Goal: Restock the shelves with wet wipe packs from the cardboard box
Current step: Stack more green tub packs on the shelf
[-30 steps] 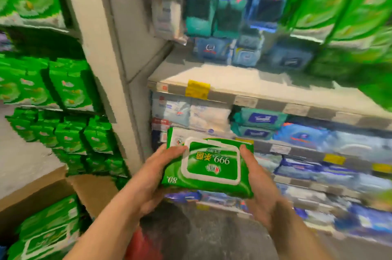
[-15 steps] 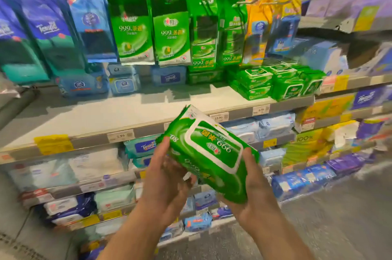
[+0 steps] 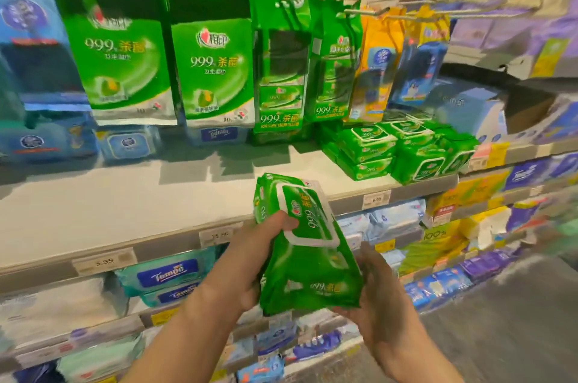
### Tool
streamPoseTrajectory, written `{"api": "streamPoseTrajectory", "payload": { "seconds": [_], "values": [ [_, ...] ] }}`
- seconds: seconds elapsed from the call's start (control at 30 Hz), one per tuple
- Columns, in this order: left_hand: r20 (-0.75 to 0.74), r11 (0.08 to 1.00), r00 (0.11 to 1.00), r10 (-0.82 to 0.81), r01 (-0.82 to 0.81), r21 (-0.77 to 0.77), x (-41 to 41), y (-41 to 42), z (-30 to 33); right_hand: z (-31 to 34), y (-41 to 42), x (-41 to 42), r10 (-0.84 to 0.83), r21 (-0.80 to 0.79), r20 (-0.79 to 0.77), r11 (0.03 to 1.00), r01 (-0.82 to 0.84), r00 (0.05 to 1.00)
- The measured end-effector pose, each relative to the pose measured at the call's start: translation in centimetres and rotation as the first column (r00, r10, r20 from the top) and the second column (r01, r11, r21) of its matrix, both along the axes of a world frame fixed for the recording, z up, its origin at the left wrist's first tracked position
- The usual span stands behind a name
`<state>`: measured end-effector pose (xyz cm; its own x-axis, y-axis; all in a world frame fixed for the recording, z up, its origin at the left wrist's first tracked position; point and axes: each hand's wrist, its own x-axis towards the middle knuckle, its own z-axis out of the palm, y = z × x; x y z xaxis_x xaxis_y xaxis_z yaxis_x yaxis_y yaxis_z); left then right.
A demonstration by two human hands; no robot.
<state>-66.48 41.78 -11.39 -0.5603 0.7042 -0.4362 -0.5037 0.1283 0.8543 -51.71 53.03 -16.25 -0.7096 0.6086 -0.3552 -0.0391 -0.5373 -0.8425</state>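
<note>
Both hands hold a green wet wipe pack (image 3: 308, 252) with a white-rimmed lid, tilted with its far end up, just in front of the grey shelf (image 3: 131, 210). My left hand (image 3: 250, 260) grips its left side, thumb on the lid. My right hand (image 3: 375, 295) cups its lower right corner. A stack of matching green packs (image 3: 397, 151) sits at the shelf's right end. The cardboard box is out of view.
Green hanging wipe bags (image 3: 212, 69) and yellow and blue bags (image 3: 403, 60) hang on pegs above the shelf. Blue packs (image 3: 128, 143) line its back. Lower shelves hold Tempo packs (image 3: 169, 273). Grey floor (image 3: 500, 320) lies to the right.
The view swung from the box and left shelving to the shelf with the green stack. The pack has turned from lying flat to steeply tilted and moved closer to the shelf edge.
</note>
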Motion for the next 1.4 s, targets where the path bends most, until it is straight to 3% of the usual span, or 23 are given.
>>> {"api": "streamPoseTrajectory", "payload": {
  "seconds": [0.13,0.2,0.27,0.33,0.43,0.53,0.63,0.77,0.97,1.13,1.4],
  "values": [
    [-0.082,0.973,0.971,-0.225,0.229,0.035,-4.4,2.2,1.8,2.2,5.0,-5.5,0.053,0.108,0.119,0.992,-0.066,0.991],
    [0.059,0.985,0.986,-0.154,0.148,0.092,-6.8,2.7,2.1,3.3,7.0,-8.1,0.103,0.123,0.148,0.985,-0.121,0.984],
    [0.078,0.952,0.951,-0.300,0.294,0.086,-8.1,3.7,3.0,3.7,8.4,-10.3,0.187,0.080,0.160,0.976,-0.201,0.969],
    [-0.039,0.951,0.950,-0.309,0.309,0.005,-8.5,5.2,3.2,3.4,9.3,-11.9,0.240,0.055,0.163,0.966,-0.251,0.957],
    [0.108,0.989,0.984,-0.139,0.132,0.064,-9.4,5.5,2.6,3.0,10.5,-13.5,0.249,0.035,0.098,0.967,-0.254,0.963],
    [0.280,0.983,0.960,0.013,-0.064,0.174,-10.6,4.2,1.0,3.1,11.8,-14.3,0.191,0.067,0.078,0.978,-0.196,0.979],
    [0.382,0.940,0.912,0.145,-0.248,0.234,-11.0,3.8,0.2,3.1,12.9,-15.1,0.165,0.141,0.085,0.974,-0.176,0.983],
    [0.423,0.905,0.877,0.226,-0.350,0.242,-10.4,4.4,-0.2,3.7,14.4,-15.9,0.104,0.153,0.051,0.982,-0.111,0.993],
    [0.167,0.966,0.957,0.237,-0.250,0.063,-10.3,7.4,-0.4,3.7,16.3,-17.2,0.092,0.225,0.161,0.966,-0.127,0.983],
    [-0.021,0.962,0.962,0.271,-0.271,-0.038,-11.9,9.2,-1.2,4.4,17.7,-16.5,0.181,0.501,0.446,0.761,-0.412,0.877],
    [-0.331,0.981,0.929,0.165,-0.189,-0.043,-13.1,8.8,-2.3,3.3,19.0,-16.4,0.265,0.476,0.391,0.761,-0.440,0.882]
  ]
}}
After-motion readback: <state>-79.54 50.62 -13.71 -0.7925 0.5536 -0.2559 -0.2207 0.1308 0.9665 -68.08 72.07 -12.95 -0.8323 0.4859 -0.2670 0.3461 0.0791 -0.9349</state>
